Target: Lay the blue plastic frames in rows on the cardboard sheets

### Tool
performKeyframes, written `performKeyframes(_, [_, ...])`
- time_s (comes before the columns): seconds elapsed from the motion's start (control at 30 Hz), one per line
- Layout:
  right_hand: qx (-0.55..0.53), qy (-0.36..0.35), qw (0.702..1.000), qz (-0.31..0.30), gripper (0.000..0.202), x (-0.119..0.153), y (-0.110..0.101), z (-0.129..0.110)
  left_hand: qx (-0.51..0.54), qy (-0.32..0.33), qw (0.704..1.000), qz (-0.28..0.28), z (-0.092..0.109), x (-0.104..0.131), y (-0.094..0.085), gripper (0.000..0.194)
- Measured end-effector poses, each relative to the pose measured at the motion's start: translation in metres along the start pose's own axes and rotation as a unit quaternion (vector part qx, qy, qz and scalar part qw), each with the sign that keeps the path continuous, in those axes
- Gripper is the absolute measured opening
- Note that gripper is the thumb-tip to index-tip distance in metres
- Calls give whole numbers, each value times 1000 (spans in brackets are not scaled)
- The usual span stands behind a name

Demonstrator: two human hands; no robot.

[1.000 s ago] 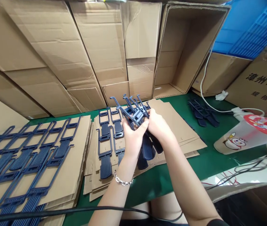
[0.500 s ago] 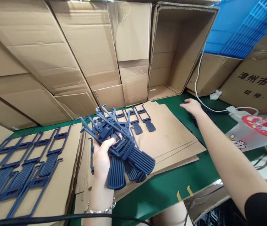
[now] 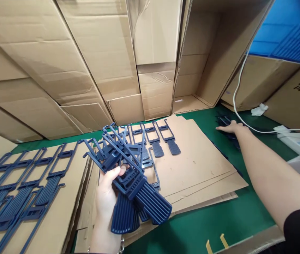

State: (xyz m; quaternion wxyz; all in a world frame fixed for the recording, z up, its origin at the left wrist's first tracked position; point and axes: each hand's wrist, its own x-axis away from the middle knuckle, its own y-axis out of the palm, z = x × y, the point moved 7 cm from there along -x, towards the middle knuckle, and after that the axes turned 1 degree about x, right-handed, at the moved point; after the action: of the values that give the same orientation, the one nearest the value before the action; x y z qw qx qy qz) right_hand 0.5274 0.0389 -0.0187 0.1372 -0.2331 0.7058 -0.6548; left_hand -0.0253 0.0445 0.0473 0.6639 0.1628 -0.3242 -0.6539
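Several dark blue plastic frames with ribbed paddles (image 3: 152, 203) are bunched in my left hand (image 3: 107, 190), its thumb pressed over them. Their hooked ends point up and left, the paddles down and right. Beneath and behind the bunch, more such frames (image 3: 171, 137) lie in a row on a cardboard sheet (image 3: 200, 165). Over at the right, my right hand (image 3: 233, 127) reaches over a dark pile of similar blue parts (image 3: 225, 120) on the green table. One digit is stretched out to the left; the other fingers are partly hidden.
More blue frames (image 3: 56, 173) rest on a cardboard stack (image 3: 67, 190) at the left. Cardboard boxes (image 3: 107, 53) line the back, one open box (image 3: 203, 46) among them. A white cable (image 3: 236, 91) loops down near my right hand. A blue crate (image 3: 293, 31) stands top right.
The view has shifted slightly. My right hand has moved onto the pile of blue parts at the right. My left hand keeps its bunch, now a little lower and further left.
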Motion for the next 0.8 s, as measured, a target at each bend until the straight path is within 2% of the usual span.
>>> performKeyframes(0.2, [11, -13, 1000, 1, 58, 21, 12, -16, 16, -19, 1000, -15, -9, -3, 4, 18])
performKeyframes(0.4, [-1, -57, 998, 5, 63, 52, 14, -48, 47, -33, 998, -16, -17, -5, 1, 22])
performKeyframes(0.53, [-21, -115, 992, -44, 68, 68, 9, -68, 47, -32, 998, -18, -19, -8, 0, 27])
performKeyframes(0.67, [-79, -135, 977, -148, 63, 64, -4, -68, 47, -33, 998, -11, -20, -9, -2, 25])
performKeyframes(0.73, [-94, -132, 979, -122, 53, 52, -19, -62, 49, -43, 998, -19, -20, -10, -2, 22])
performKeyframes(0.8, [-74, -129, 988, -43, 42, 37, -33, -54, 49, -53, 997, -28, -21, -9, -2, 20])
